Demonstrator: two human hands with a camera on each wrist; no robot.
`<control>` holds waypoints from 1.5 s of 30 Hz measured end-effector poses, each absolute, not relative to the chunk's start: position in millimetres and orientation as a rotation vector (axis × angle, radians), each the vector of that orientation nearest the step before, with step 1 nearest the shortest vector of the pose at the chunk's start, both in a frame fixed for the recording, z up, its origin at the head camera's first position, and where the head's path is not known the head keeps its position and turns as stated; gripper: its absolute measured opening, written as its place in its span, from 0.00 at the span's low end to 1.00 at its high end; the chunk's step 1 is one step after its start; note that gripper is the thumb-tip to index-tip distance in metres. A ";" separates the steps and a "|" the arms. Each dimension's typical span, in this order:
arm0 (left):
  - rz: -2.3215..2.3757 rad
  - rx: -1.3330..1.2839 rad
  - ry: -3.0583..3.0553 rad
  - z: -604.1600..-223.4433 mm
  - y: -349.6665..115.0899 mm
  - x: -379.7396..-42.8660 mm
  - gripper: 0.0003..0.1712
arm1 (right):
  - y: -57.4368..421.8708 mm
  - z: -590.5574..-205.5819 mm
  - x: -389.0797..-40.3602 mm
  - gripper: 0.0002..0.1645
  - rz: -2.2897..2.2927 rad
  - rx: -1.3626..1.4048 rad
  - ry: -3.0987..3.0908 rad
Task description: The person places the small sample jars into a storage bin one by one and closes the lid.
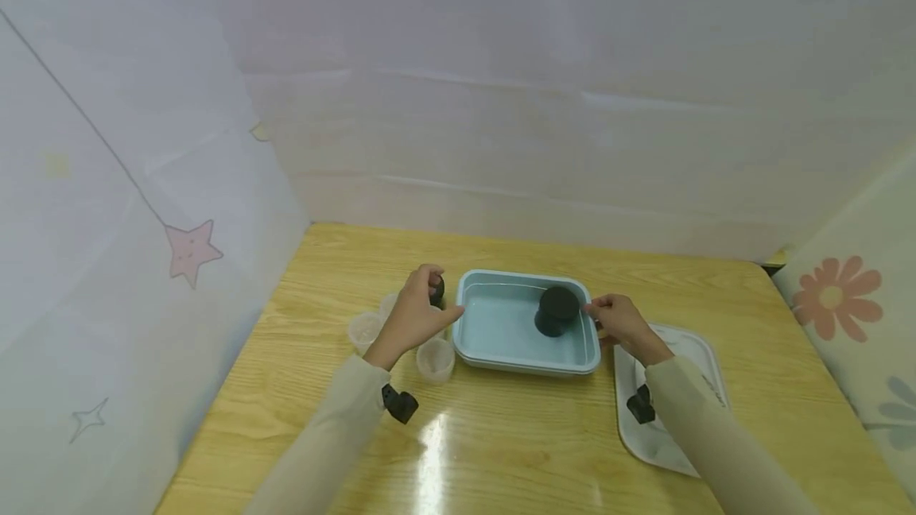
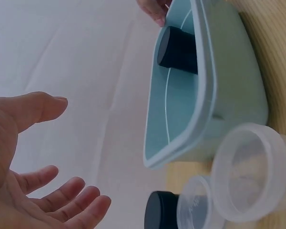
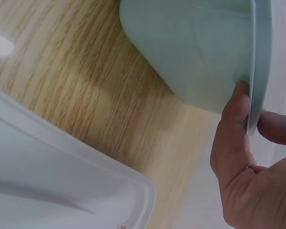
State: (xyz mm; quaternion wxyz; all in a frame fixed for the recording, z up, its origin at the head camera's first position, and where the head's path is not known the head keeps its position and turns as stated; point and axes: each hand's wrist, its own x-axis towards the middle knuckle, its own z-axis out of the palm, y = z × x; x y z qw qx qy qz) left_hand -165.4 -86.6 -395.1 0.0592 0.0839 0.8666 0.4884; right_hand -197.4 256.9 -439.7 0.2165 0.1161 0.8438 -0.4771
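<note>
Pinching the rim of the blue basin (image 1: 501,320) at its right end, the right hand (image 1: 624,320).
I see one black cylinder (image 1: 560,303) standing inside, near that end. The left hand (image 1: 413,315) is wide, holding nothing, near the basin's left end; clear cups (image 1: 436,361) stand beside it on the wooden table (image 1: 508,443).

Two black cylinders (image 1: 559,304), one pale-blue rectangular basin (image 1: 497,324) counted
At least three translucent plastic cups (image 1: 436,361) and one white rectangular tray (image 1: 660,442) are seen.

Pale backdrop (image 1: 458,125) — pink star (image 1: 191,250), perhaps a bluish flower (image 1: 903,434).
</note>
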 end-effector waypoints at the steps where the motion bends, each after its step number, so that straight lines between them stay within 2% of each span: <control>1: 1.491 0.240 2.621 -397.0 -89.7 -163.3 0.37 | 256.9 -439.8 -197.2 0.25 -1.321 0.324 2.338; 8: 1.570 0.112 2.567 -414.9 -106.7 -144.9 0.38 | 257.9 -438.8 -197.2 0.26 -1.307 0.311 2.347; 22: 1.619 0.060 2.532 -461.7 -120.3 -116.6 0.38 | 262.6 -440.8 -198.3 0.28 -1.350 0.316 2.314; 38: 1.623 0.068 2.581 -489.1 -107.3 -109.8 0.37 | 258.0 -441.6 -199.7 0.25 -1.340 0.335 2.321; 45: 1.623 0.049 2.552 -496.4 -102.7 -109.2 0.41 | 257.8 -442.4 -200.0 0.25 -1.343 0.330 2.321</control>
